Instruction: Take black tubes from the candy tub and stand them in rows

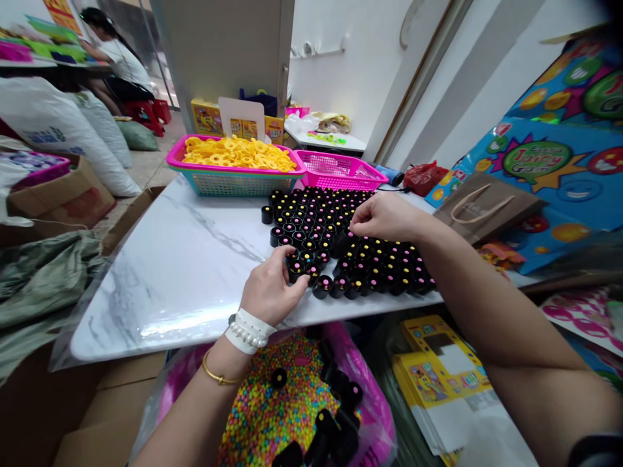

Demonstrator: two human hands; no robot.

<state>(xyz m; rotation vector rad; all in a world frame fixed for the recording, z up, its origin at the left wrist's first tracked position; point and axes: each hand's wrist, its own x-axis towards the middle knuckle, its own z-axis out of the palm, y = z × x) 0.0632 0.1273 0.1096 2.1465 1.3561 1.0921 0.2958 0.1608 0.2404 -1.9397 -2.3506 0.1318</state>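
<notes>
Many small black cups (311,227) with pink or yellow dots in their tops stand closely packed on the white marbled table (185,259). At their left front corner, my left hand (272,288) has its thumb and index finger curled around a few black cups (298,267). My right hand (387,217) hangs over the middle of the group, fingertips pinched together beside a dark cup (343,243) that looks tilted. Whatever lies in that pinch is hidden. Below the table edge, colourful little balls (272,415) fill a pink basket (384,415), several black cups lying on top.
A basket of yellow ring-shaped pieces (243,154) stands at the table's back, next to a pink basket (335,170). A brown paper bag (487,207) and blue printed boxes (564,162) line the right. A person (121,61) sits far left, beyond white sacks (63,130).
</notes>
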